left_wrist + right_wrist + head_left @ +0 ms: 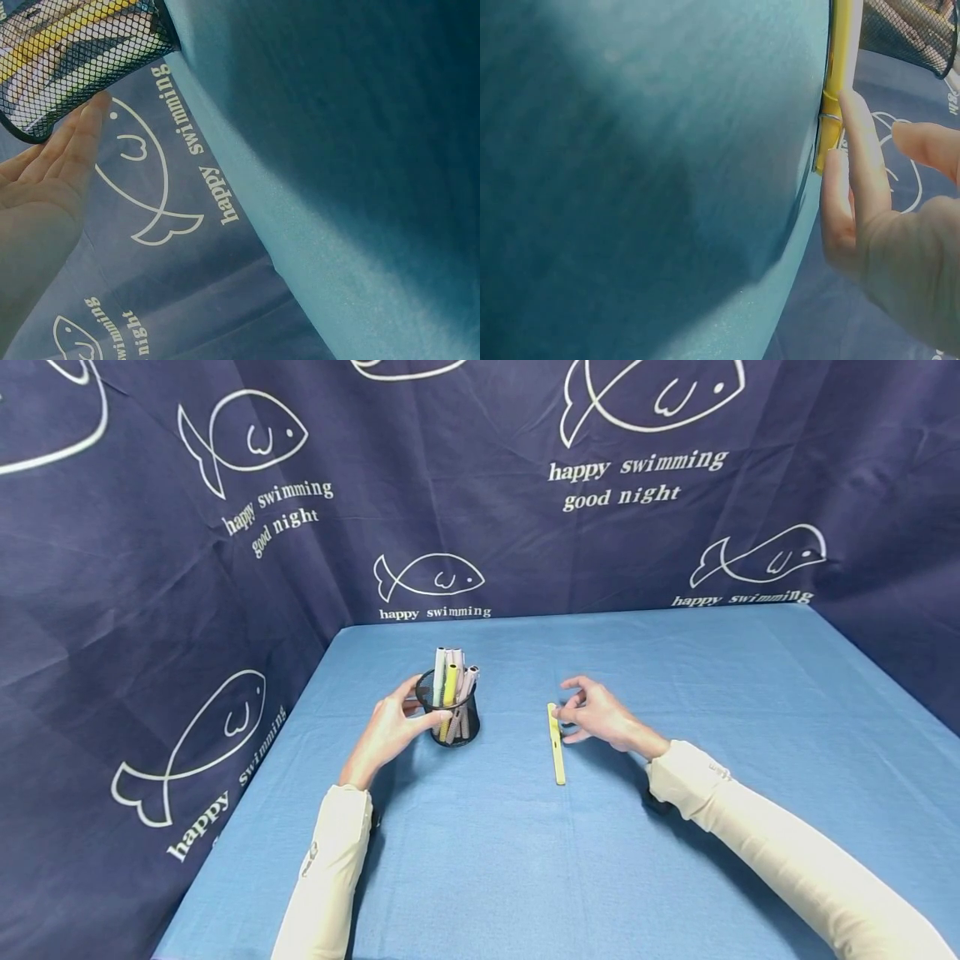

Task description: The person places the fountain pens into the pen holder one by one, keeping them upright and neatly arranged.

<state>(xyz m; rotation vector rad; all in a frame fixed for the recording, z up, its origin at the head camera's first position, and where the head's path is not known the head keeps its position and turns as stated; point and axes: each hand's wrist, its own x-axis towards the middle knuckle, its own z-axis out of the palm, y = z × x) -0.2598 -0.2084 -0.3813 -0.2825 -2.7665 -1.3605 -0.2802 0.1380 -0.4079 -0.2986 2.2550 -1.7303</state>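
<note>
In the head view my left hand (393, 724) holds a black mesh pen holder (471, 727), its thumb across the front and its fingers on the far left side. Several markers stand in the holder, a yellow one (451, 685) among pale ones. The left wrist view shows fingers (86, 131) against the mesh (82, 64); the thumb is hidden there. My right hand (600, 717) is at the upper end of another yellow marker (557, 752) lying on the blue cloth. In the right wrist view, fingertips reach this marker (840, 52), while the thumb (926, 146) stands apart from it.
A blue cloth (465, 860) covers the table. Dark blue curtains (525, 552) with white fish drawings and lettering hang behind it and along both sides. The loose marker lies to the right of the pen holder, with a strip of cloth between them.
</note>
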